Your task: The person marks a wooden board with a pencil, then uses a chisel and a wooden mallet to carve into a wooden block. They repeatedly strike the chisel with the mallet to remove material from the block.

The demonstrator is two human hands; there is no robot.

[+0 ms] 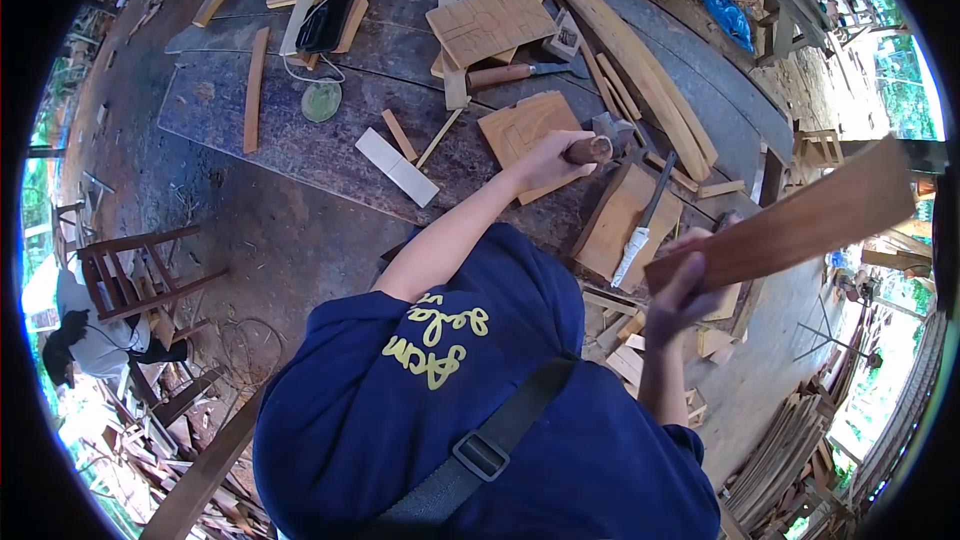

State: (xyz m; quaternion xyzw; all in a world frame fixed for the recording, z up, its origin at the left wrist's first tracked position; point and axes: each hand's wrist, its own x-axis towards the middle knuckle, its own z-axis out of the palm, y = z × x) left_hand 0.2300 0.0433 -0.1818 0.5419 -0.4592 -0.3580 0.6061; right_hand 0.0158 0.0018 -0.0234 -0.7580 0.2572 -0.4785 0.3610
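Gripping, both hands, two counted: the left hand [555, 162] is clenching one wooden handle [590, 150], its rounded end facing up; which tool head it is joining, cannot tell. The right hand [685, 290] is grasping one brown plank [800, 220] near its lower end, fingers wrapping round it. Plank is tilting upward to the right, off the worktable [215, 110].

Two boards with marked lines are lying on the table: the far board [490, 25] is resting across other wood pieces, the near board [520, 128] is sitting just beside the left hand. One chisel-like tool [500, 76] is lying between them. One wood block [610, 220] is sitting between the hands; one tool with a white-wrapped grip [632, 252] is lying across it.

Left of the near board: one pale strip [397, 168] and two thin sticks [400, 136] are lying close together. Farther left, one black phone [324, 28], one green disc [321, 102] and one brown slat [256, 90] are resting. Beyond the tools, two long pale beams [640, 65] are lying side by side
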